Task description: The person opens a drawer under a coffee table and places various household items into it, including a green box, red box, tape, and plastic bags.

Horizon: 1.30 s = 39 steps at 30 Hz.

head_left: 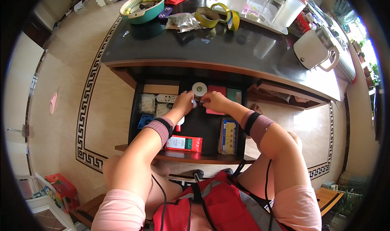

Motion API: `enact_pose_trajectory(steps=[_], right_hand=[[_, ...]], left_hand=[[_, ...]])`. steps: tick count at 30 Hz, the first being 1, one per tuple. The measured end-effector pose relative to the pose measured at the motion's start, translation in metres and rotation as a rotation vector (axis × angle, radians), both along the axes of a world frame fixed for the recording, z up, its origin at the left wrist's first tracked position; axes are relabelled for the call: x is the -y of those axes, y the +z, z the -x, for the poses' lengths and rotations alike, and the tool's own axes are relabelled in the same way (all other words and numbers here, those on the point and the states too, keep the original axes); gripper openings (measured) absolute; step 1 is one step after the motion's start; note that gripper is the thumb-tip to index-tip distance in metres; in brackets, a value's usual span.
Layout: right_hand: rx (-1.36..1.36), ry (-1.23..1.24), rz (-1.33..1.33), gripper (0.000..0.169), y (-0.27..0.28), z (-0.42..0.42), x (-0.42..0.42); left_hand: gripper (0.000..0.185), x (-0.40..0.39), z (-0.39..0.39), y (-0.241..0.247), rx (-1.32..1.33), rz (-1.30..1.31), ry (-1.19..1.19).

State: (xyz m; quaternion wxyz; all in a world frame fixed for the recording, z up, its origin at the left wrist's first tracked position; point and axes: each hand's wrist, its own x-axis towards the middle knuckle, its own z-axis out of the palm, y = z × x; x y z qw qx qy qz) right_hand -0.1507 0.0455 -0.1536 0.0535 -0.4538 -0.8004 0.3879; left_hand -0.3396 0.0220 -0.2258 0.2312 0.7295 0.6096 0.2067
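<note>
Both my hands reach into an open dark drawer [201, 123] under the table top. The fingers of my left hand [183, 103] close around a small whitish round container [194, 104], partly hidden by them. Close to its right, my right hand [217, 101] has its fingertips drawn together at a small item, too covered to make out. Just beyond the fingertips stands a round, white-topped canister [199, 89] with a green mark. A red booklet [217, 92] lies partly under my right hand. Left of my left hand lies a white remote control [166, 98].
Inside the drawer are clear packets [148, 103], a red-and-white sachet [183, 143], a blue-and-yellow booklet [229, 136] and a green booklet [234, 95]. The table top [182, 48] above holds a teal basket [143, 10], tape rolls [207, 17], a tray [262, 25] of containers and a white kettle [312, 49].
</note>
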Motion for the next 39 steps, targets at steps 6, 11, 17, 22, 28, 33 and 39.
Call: enact_pose_trajectory(steps=[6, 11, 17, 22, 28, 33, 39], right_hand=[[-0.024, -0.036, -0.02, 0.025, 0.008, -0.013, 0.003], [0.011, 0.295, -0.115, 0.034, 0.029, -0.001, 0.043], [0.379, 0.752, 0.091, 0.055, 0.044, 0.019, 0.139], [0.448, 0.874, -0.157, 0.041, 0.033, 0.019, 0.161], [0.485, 0.83, -0.285, 0.034, 0.036, 0.013, 0.158], [0.531, 0.776, -0.295, 0.033, 0.046, 0.014, 0.145], [0.559, 0.727, -0.319, 0.037, 0.041, 0.01, 0.133]], left_hand=[[0.021, -0.003, -0.01, 0.008, 0.041, 0.013, -0.008], [0.02, 0.001, -0.005, 0.013, -0.031, -0.007, -0.013], [0.023, 0.008, -0.01, 0.032, 0.001, 0.181, 0.003], [0.024, 0.012, -0.015, 0.048, 0.053, 0.203, -0.034], [0.027, 0.019, -0.021, 0.069, 0.06, 0.207, -0.082], [0.03, 0.025, -0.017, 0.079, 0.036, 0.269, -0.096], [0.031, 0.028, -0.028, 0.114, 0.239, 0.284, -0.104]])
